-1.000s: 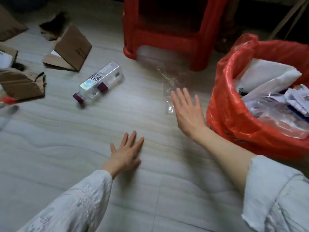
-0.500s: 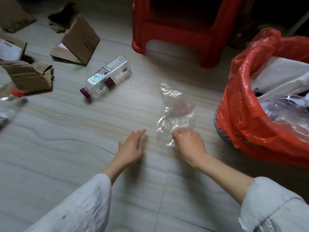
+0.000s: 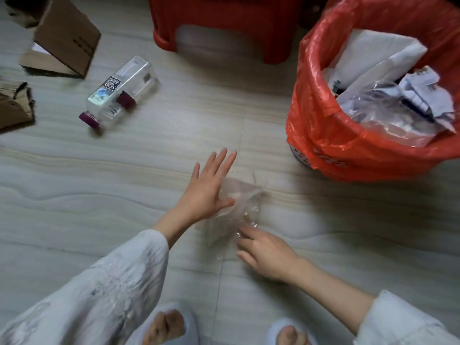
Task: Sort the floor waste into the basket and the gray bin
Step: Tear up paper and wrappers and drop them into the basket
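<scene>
pinning the clear plastic bag (image 3: 234,210) flat with my spread left hand (image 3: 207,189) so my right hand (image 3: 267,255) fingers (loosely curled, nothing properly held yet) can gather its near edge for the basket (image 3: 323,145)

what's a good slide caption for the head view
Both hands reach a clear plastic bag on the floor beside the red-lined basket.

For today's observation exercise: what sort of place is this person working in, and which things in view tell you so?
Probably a room in a home. The floor is pale tile, a red plastic stool stands on it, and the basket is lined with a red bag.
</scene>
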{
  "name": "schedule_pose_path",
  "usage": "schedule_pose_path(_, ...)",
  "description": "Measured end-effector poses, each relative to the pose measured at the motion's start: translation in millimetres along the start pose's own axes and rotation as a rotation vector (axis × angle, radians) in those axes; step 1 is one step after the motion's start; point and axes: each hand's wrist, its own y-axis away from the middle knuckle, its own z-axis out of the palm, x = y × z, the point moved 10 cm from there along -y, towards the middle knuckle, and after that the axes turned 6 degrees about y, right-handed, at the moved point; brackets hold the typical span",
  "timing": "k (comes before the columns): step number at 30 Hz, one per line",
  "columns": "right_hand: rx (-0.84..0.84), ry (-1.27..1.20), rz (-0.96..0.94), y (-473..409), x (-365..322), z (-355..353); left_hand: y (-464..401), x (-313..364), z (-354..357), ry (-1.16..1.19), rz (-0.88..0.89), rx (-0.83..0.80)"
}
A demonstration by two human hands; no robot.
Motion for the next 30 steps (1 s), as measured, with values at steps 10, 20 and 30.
schedule_pose_path(10,0.411,-1.455,0.616,-1,75,-28,16,-11,5,1.015,-0.227,0.008)
schedule_pose_path(20,0.128,-0.205,0.243,-55,34,-51,24,-39,-24,1.131,-0.383,0.217)
schedule_pose_path(30,0.158,-0.335,0.281,-68,33,-45,65,-131,-37,0.414,-0.996,0.592)
